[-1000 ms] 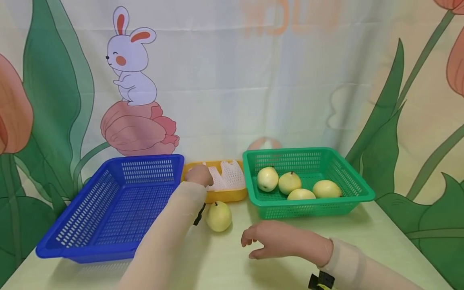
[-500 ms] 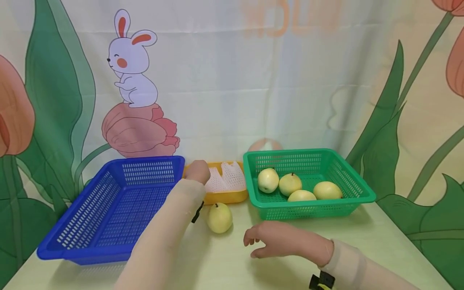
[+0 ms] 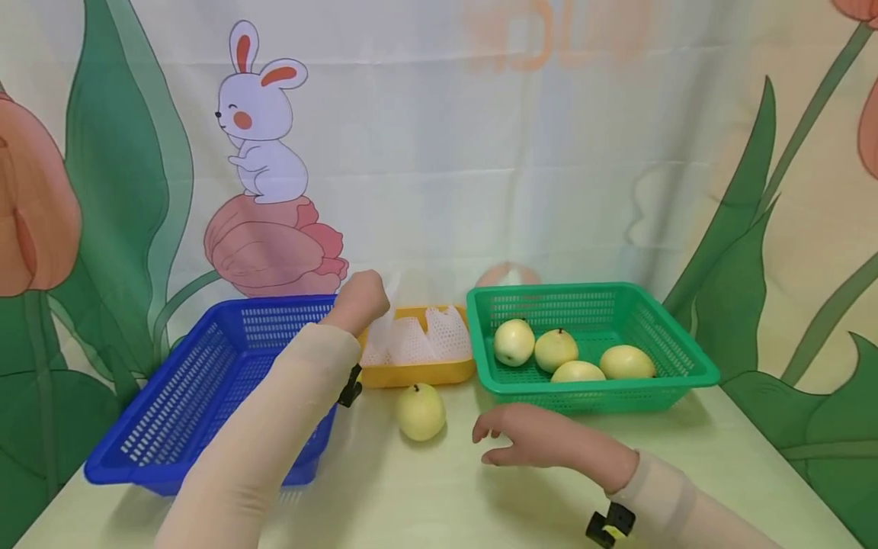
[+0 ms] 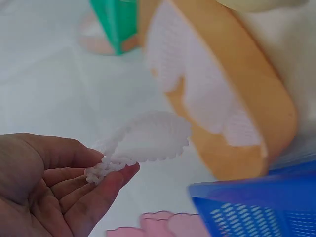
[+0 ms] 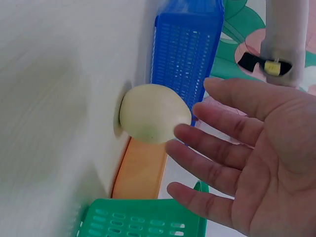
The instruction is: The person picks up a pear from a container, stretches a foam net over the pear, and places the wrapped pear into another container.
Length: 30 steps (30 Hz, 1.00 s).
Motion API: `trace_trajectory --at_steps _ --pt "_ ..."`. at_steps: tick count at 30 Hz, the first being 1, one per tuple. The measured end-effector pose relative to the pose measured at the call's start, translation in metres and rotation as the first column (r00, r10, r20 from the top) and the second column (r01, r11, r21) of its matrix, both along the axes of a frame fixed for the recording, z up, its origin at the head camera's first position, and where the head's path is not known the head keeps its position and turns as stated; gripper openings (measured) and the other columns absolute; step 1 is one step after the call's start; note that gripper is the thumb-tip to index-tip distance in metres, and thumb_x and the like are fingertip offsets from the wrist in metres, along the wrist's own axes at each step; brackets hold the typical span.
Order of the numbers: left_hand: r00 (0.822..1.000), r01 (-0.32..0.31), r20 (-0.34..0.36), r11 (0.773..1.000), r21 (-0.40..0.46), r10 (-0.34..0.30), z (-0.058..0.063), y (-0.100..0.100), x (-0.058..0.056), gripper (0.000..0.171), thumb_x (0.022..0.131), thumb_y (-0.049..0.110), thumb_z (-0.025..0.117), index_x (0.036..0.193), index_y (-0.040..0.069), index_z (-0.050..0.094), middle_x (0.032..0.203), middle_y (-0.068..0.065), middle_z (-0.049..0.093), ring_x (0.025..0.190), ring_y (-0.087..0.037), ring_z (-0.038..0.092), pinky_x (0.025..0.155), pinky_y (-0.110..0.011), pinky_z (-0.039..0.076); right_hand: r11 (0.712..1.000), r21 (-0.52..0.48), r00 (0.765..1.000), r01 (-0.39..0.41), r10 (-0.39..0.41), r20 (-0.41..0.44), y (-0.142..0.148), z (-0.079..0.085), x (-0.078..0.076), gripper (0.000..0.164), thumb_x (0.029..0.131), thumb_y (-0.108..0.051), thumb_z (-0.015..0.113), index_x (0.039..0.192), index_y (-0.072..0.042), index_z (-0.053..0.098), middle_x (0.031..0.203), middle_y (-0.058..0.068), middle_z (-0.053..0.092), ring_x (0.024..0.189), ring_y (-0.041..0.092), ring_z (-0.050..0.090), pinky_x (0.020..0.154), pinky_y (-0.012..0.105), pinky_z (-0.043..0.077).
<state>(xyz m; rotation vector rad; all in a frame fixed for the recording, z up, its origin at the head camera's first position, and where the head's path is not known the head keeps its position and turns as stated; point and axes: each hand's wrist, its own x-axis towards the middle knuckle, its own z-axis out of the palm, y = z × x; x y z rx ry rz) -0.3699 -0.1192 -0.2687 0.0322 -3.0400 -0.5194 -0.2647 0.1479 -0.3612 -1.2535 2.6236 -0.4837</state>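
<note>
In the left wrist view, my left hand [image 4: 54,182] pinches the gathered edge of a white foam fruit net [image 4: 153,136] between thumb and fingers. The net's mouth gapes. The head view shows this left hand [image 3: 361,301] raised above the left end of a yellow tray [image 3: 418,375], where several more foam nets [image 3: 447,335] lie. A pale yellow-green pear [image 3: 421,412] stands on the table in front of the tray, stem up. To its right, my right hand [image 3: 531,438] hovers with relaxed, slightly bent fingers and holds nothing; the right wrist view shows its fingers spread beside the pear.
A green basket [image 3: 597,387] with several pears [image 3: 557,351] stands at the right. At the left is a blue basket [image 3: 165,427], partly covered by my left forearm. Behind them hangs a printed cloth [image 3: 425,168]. The pale table [image 3: 405,496] extends toward me.
My left hand has risen out of the yellow tray and shifted slightly left, drawing a foam net up with it. The right hand and the pear have stayed nearly the same.
</note>
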Motion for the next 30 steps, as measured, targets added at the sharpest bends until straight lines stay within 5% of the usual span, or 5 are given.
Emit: trace_trajectory --at_steps 8,14,19,23,30 --pt "0.988 0.133 -0.088 0.986 0.104 -0.124 0.023 -0.009 0.033 0.047 0.091 -0.001 0.052 0.137 -0.008 0.06 0.137 -0.024 0.065 0.098 -0.028 0.065 0.077 -0.028 0.058 0.993 -0.101 0.996 0.054 -0.06 -0.058 0.0 0.001 -0.006 0.027 0.097 -0.021 0.068 0.12 -0.006 0.068 0.12 0.007 0.071 0.108 0.024 0.069 0.094 0.034 0.057" --pt "0.964 0.23 -0.193 0.941 0.247 -0.184 0.013 -0.011 0.072 0.048 0.092 0.0 0.052 0.14 -0.004 0.059 0.077 -0.01 0.061 0.053 -0.011 0.033 0.05 -0.02 0.028 0.951 -0.297 0.983 0.087 -0.13 -0.127 -0.01 0.001 -0.009 0.031 0.098 -0.017 0.067 0.126 -0.003 0.063 0.125 0.011 0.069 0.112 0.028 0.067 0.097 0.04 0.056" --pt "0.948 0.264 -0.257 0.916 0.301 -0.189 -0.008 -0.007 0.099 0.044 0.094 0.002 0.058 0.138 -0.001 0.062 0.086 -0.013 0.07 0.056 -0.011 0.043 0.05 -0.02 0.031 0.874 -0.468 0.956 0.131 -0.236 -0.174 -0.029 0.004 -0.009 0.049 0.095 -0.015 0.072 0.139 -0.001 0.056 0.141 0.017 0.062 0.127 0.033 0.061 0.102 0.046 0.056" --pt "0.936 0.292 -0.294 0.891 0.349 -0.192 -0.017 -0.002 0.107 0.042 0.095 0.003 0.06 0.137 -0.002 0.062 0.112 -0.024 0.076 0.082 -0.025 0.072 0.06 -0.023 0.052 0.816 -0.551 0.951 0.174 -0.285 -0.122 -0.046 0.01 -0.01 0.074 0.091 -0.014 0.076 0.155 -0.003 0.04 0.161 0.019 0.042 0.15 0.039 0.041 0.115 0.056 0.045" --pt "0.933 0.303 -0.313 0.86 0.411 -0.179 -0.024 0.006 0.109 0.043 0.095 0.004 0.062 0.137 -0.001 0.063 0.113 -0.024 0.076 0.101 -0.034 0.076 0.071 -0.03 0.061 0.774 -0.596 0.931 0.213 -0.346 -0.116 -0.068 0.01 -0.017 0.088 0.089 -0.011 0.077 0.16 -0.002 0.027 0.167 0.024 0.028 0.154 0.043 0.031 0.119 0.061 0.039"
